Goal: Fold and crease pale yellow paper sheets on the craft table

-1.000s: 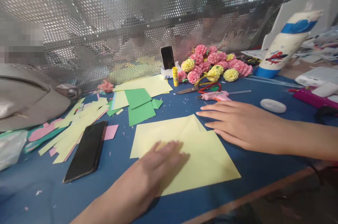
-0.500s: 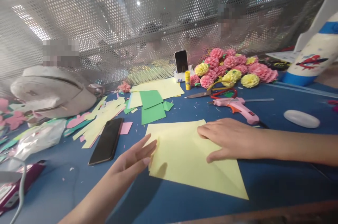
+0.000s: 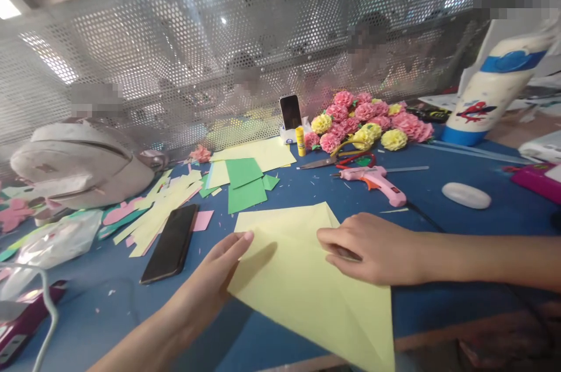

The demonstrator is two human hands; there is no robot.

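Head camera view: a big piece of yellow paper (image 3: 302, 278) lies on the blue table (image 3: 105, 270), low in the middle, right in front of the person. It is pale and smooth, with slanting fold lines on its right side. Layers show along the top, where one pointed corner sticks up. I cannot tell if it is one folded sheet or two. Its near corner reaches over the brown table edge and out of view at the bottom.

The left hand (image 3: 219, 270) pinches the paper's left side, thumb on top and fingers tucked below. The right hand (image 3: 368, 249) is on the right side, fingers curled and thumb stretched out along the paper. I cannot tell if it pinches a fold or only presses down.

Past the paper is a pink glue gun (image 3: 372, 176) with an orange trigger. Behind it are scissors (image 3: 318, 163) and a heap of pink and yellow paper flowers (image 3: 363, 115). A yellow glue stick (image 3: 300, 141) stands up, but its print is too small to read. The white and blue bottle (image 3: 491, 103) has a red picture that looks like Spider-Man. A black phone (image 3: 170, 243) lies to the left.
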